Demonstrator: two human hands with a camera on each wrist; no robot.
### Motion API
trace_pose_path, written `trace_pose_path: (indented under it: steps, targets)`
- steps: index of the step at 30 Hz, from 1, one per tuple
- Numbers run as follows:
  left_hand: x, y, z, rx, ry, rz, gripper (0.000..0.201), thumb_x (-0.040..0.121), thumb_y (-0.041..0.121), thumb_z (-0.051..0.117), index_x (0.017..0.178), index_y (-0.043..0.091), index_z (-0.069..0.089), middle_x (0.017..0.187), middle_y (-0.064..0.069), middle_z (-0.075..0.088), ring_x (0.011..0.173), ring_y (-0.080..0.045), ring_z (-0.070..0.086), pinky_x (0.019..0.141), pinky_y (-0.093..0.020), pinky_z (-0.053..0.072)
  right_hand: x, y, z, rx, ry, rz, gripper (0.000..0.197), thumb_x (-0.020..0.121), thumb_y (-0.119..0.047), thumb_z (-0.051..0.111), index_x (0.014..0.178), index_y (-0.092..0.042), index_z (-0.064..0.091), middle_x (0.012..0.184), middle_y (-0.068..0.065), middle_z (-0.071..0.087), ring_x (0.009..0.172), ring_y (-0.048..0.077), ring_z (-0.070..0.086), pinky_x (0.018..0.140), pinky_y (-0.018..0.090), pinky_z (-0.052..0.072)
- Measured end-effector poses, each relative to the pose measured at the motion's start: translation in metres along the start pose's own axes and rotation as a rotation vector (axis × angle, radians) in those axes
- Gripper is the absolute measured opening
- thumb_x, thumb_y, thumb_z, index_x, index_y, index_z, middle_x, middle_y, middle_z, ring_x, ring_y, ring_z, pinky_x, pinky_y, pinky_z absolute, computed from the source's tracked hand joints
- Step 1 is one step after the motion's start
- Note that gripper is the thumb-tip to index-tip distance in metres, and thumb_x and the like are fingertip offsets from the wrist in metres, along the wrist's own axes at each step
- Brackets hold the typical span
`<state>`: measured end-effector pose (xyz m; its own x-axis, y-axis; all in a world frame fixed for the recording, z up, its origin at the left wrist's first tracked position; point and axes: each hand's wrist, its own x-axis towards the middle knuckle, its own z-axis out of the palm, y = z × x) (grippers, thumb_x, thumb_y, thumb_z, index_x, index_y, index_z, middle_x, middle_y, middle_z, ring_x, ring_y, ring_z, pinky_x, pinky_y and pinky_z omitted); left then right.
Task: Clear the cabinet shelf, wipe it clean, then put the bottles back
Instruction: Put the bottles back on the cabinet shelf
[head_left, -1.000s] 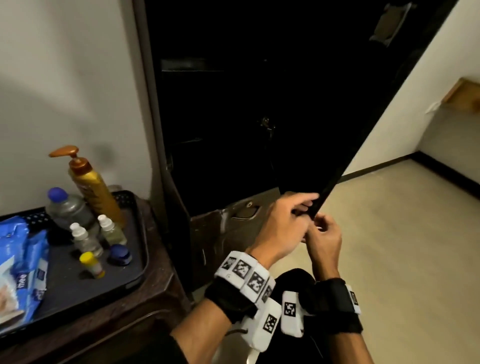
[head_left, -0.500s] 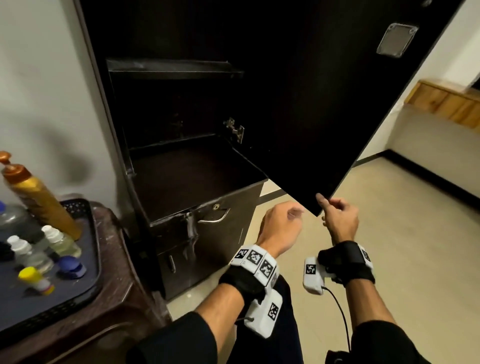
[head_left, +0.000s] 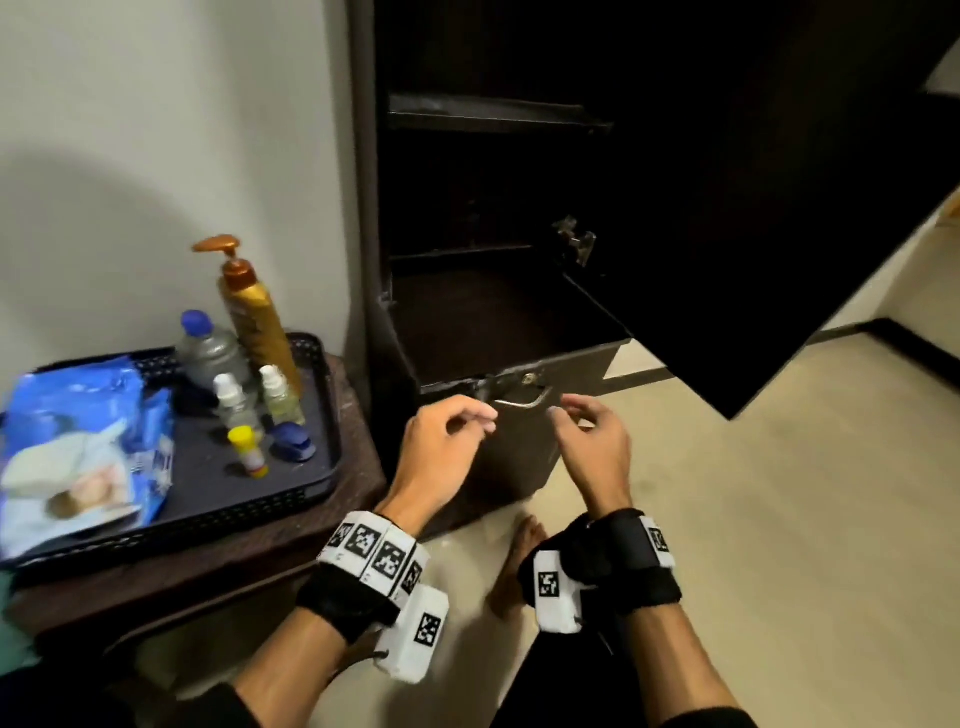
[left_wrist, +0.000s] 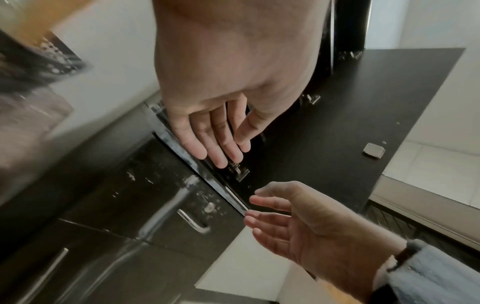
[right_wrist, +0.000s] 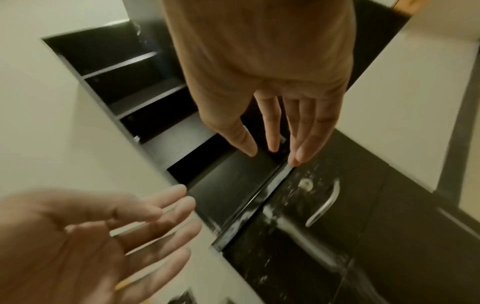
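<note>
Cabinet shelf (head_left: 498, 317) bare and dark, set inside the open cabinet (head_left: 374, 208), just above a drawer front with a metal handle (head_left: 522, 401); a second, higher shelf (head_left: 493, 111) over it; cabinet door (head_left: 779, 208) swung wide to the right of the shelf, a hinge (head_left: 576, 241) at its inner edge. Bottles left of the shelf, all standing on a black tray (head_left: 306, 488) atop a dark wooden side table (head_left: 358, 467) that touches the cabinet's side: tall gold pump bottle (head_left: 254, 312) at the back; clear bottle with a blue cap (head_left: 208, 348) just beside it; two small white-capped bottles (head_left: 231, 400) in front; a small yellow-capped bottle (head_left: 248, 451) nearer still; a low blue item (head_left: 293, 441), too blurred to tell, just right of that; blue wipes packet (head_left: 88, 447) lying on the tray's far-left part, farthest from the shelf. Left hand (head_left: 441, 452) in the air before the drawer front below the shelf, fingers loose and slightly bent, gripping nothing, seen also from the wrist (left_wrist: 228, 86) with fingers (left_wrist: 207, 142) extended side by side towards the shelf's front edge. Right hand (head_left: 595, 447) just right of the handle, likewise relaxed and carrying nothing; from its wrist (right_wrist: 272, 82) fingers (right_wrist: 306, 133) straight, pointed at the shelf lip. Pale floor (head_left: 753, 519) below and to the right of the shelf; a bare foot (head_left: 514, 566) on it between the forearms.
</note>
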<state>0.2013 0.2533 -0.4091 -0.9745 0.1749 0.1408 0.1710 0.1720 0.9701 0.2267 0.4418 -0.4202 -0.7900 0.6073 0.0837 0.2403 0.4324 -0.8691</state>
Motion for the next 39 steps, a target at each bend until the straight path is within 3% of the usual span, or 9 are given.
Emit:
trace_pose_path:
  steps: [2, 5, 8, 10, 16, 21, 25, 32, 39]
  targets:
    - [-0.002, -0.008, -0.037, -0.011, 0.095, -0.02, 0.027, 0.08, 0.003, 0.059, 0.083, 0.025, 0.076, 0.08, 0.006, 0.076, 0.081, -0.014, 0.072, 0.087, -0.04, 0.057, -0.016, -0.017, 0.036, -0.005, -0.131, -0.06, 0.023, 0.089, -0.034, 0.073, 0.109, -0.025, 0.079, 0.102, -0.008, 0.078, 0.1, 0.011, 0.071, 0.099, 0.036, 0.056]
    - [-0.006, -0.023, -0.103, 0.001, 0.294, -0.066, 0.023, 0.076, 0.013, 0.063, 0.078, 0.032, 0.074, 0.076, 0.007, 0.074, 0.074, -0.017, 0.071, 0.08, -0.046, 0.059, -0.046, -0.05, 0.091, -0.013, -0.29, -0.174, 0.02, 0.089, -0.03, 0.073, 0.105, -0.024, 0.081, 0.094, -0.012, 0.078, 0.092, 0.001, 0.072, 0.092, 0.027, 0.056]
    - [-0.008, -0.032, -0.16, 0.114, 0.501, -0.137, 0.018, 0.079, 0.013, 0.062, 0.08, 0.028, 0.072, 0.067, 0.006, 0.07, 0.063, -0.017, 0.068, 0.069, -0.038, 0.06, -0.068, -0.078, 0.135, -0.031, -0.401, -0.258, 0.017, 0.087, -0.031, 0.073, 0.101, -0.026, 0.082, 0.089, -0.015, 0.078, 0.085, -0.006, 0.071, 0.086, 0.02, 0.055]
    - [-0.01, -0.034, -0.194, 0.277, 0.606, -0.194, 0.01, 0.079, 0.023, 0.063, 0.083, 0.029, 0.069, 0.069, 0.007, 0.07, 0.067, -0.018, 0.069, 0.066, -0.032, 0.056, -0.078, -0.096, 0.161, -0.059, -0.443, -0.291, 0.02, 0.086, -0.037, 0.073, 0.102, -0.028, 0.081, 0.089, -0.015, 0.078, 0.086, -0.002, 0.072, 0.087, 0.026, 0.059]
    - [0.011, -0.047, -0.237, 0.641, 0.511, -0.312, 0.037, 0.08, 0.053, 0.068, 0.108, 0.029, 0.065, 0.094, 0.005, 0.071, 0.097, -0.024, 0.065, 0.073, -0.031, 0.046, -0.083, -0.14, 0.215, -0.195, -0.406, -0.338, 0.039, 0.084, -0.051, 0.073, 0.115, -0.027, 0.077, 0.101, -0.008, 0.078, 0.101, 0.017, 0.072, 0.091, 0.038, 0.059]
    - [0.028, -0.049, -0.23, 0.731, 0.49, -0.298, 0.036, 0.08, 0.053, 0.068, 0.106, 0.027, 0.069, 0.103, -0.002, 0.074, 0.103, -0.029, 0.066, 0.077, -0.033, 0.05, -0.078, -0.153, 0.242, -0.28, -0.353, -0.369, 0.039, 0.084, -0.055, 0.069, 0.109, -0.025, 0.076, 0.097, -0.004, 0.077, 0.097, 0.023, 0.073, 0.085, 0.042, 0.061]
    - [0.034, -0.052, -0.223, 0.73, 0.481, -0.258, 0.029, 0.081, 0.044, 0.073, 0.103, 0.025, 0.072, 0.101, -0.004, 0.074, 0.099, -0.029, 0.067, 0.072, -0.031, 0.047, -0.075, -0.149, 0.254, -0.319, -0.377, -0.399, 0.041, 0.086, -0.051, 0.069, 0.12, -0.028, 0.075, 0.107, -0.001, 0.078, 0.103, 0.024, 0.072, 0.088, 0.042, 0.06]
    - [0.03, -0.058, -0.222, 0.705, 0.507, -0.165, 0.013, 0.083, 0.031, 0.07, 0.093, 0.024, 0.075, 0.082, 0.001, 0.072, 0.082, -0.023, 0.065, 0.064, -0.027, 0.041, -0.073, -0.139, 0.255, -0.24, -0.376, -0.442, 0.03, 0.087, -0.046, 0.071, 0.112, -0.031, 0.078, 0.101, -0.005, 0.078, 0.097, 0.022, 0.073, 0.084, 0.042, 0.061]
    - [0.025, -0.022, -0.217, 0.662, 0.545, 0.054, 0.013, 0.082, 0.035, 0.072, 0.091, 0.025, 0.073, 0.075, 0.009, 0.067, 0.073, -0.015, 0.06, 0.065, -0.035, 0.053, -0.065, -0.15, 0.213, -0.013, -0.246, -0.543, 0.026, 0.087, -0.043, 0.074, 0.107, -0.027, 0.081, 0.095, -0.01, 0.078, 0.085, 0.008, 0.07, 0.075, 0.031, 0.058]
